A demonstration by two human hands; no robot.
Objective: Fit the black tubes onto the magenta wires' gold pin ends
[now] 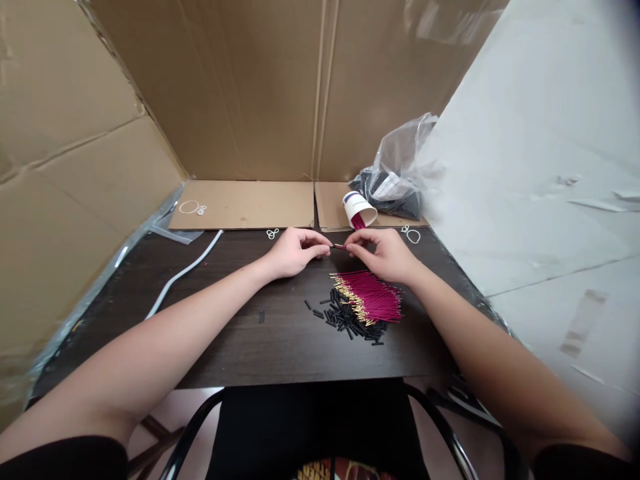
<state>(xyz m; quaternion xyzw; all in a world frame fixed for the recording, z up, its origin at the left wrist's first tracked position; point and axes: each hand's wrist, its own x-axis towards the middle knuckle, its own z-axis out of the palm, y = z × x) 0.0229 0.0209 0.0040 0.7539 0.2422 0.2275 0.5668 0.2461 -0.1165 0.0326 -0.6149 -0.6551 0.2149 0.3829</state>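
Over the far part of the table, my two hands meet fingertip to fingertip. My right hand (381,253) is closed in a pinch on a short wire (341,247) with a shiny metal end pointing left. My left hand (296,251) pinches a small dark piece at the wire's tip, mostly hidden by the fingers; it looks like one of the black sleeves. Below my right hand lies a pile of magenta wires (373,293) with gold-coloured ends. Short black tube sleeves (350,321) are heaped against and partly under those ends.
A paper cup (361,208) lies tipped with magenta wires in its mouth. Behind it rests a clear bag (395,180) of black pieces. Rubber bands (273,234) and a pale tube (185,270) lie on the table (220,353). Cardboard walls (240,93) enclose the back and left.
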